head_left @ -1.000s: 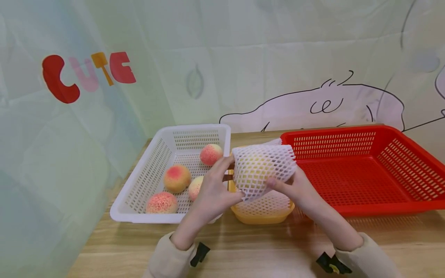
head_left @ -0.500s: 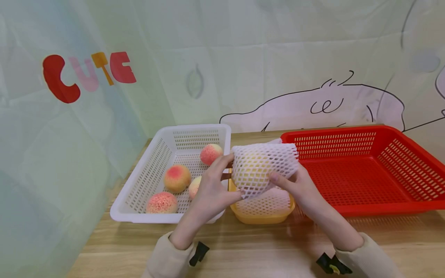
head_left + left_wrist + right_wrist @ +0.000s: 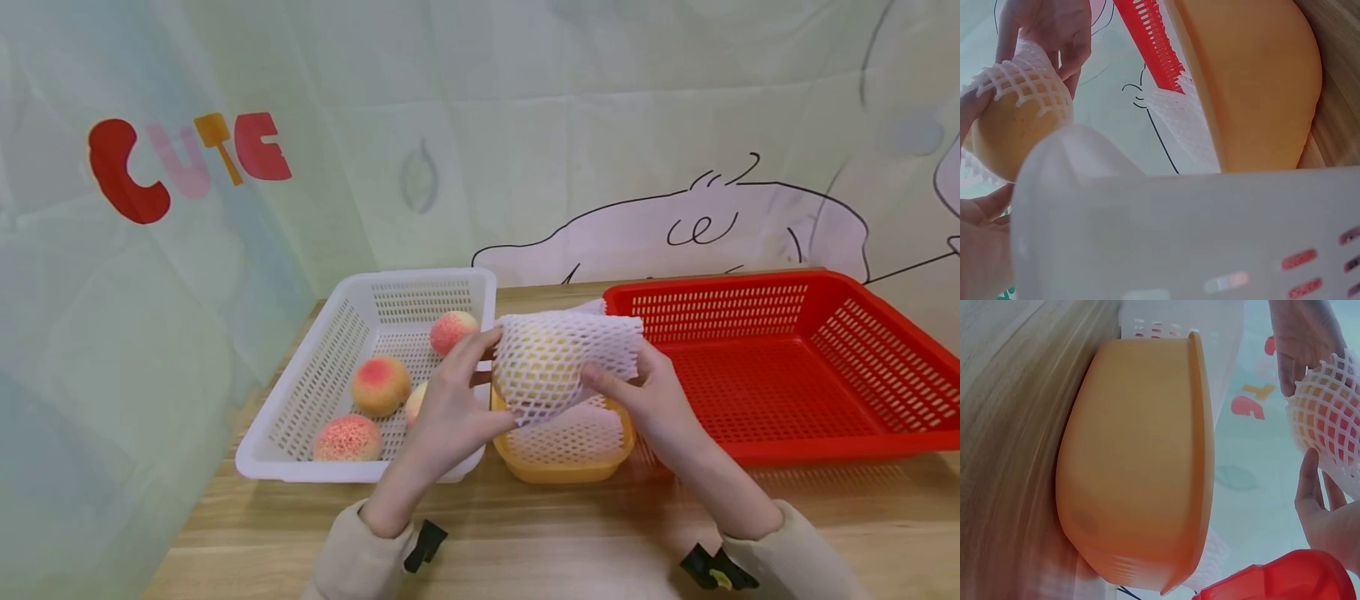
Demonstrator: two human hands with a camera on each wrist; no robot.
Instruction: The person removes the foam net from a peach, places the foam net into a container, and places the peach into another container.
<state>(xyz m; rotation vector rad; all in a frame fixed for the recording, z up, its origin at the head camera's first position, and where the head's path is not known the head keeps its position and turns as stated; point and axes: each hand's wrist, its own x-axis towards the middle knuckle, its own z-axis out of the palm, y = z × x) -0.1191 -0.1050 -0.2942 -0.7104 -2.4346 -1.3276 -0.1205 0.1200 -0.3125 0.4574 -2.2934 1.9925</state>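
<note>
A yellowish peach (image 3: 543, 358) with a red blush sits inside a white foam net sleeve (image 3: 611, 337), held above the small orange basket (image 3: 562, 471). My left hand (image 3: 450, 408) grips the peach's left end between thumb and fingers. There the peach's bare skin (image 3: 1007, 131) shows out of the sleeve in the left wrist view. My right hand (image 3: 660, 400) pinches the sleeve from the right, thumb on the near side; its other fingers are mostly hidden behind the net. More foam nets (image 3: 581, 433) lie in the orange basket under the hands.
On the left a white basket (image 3: 255, 462) holds several peaches (image 3: 381, 386). A red basket (image 3: 847, 450) stands to the right, its left rim close to the orange one. All three rest on a wooden table (image 3: 540, 542) before a printed cloth backdrop (image 3: 450, 125).
The left hand has shifted slightly left with the peach. The sleeve's right end stretches out a little straighter, and the right hand keeps its pinch on it.
</note>
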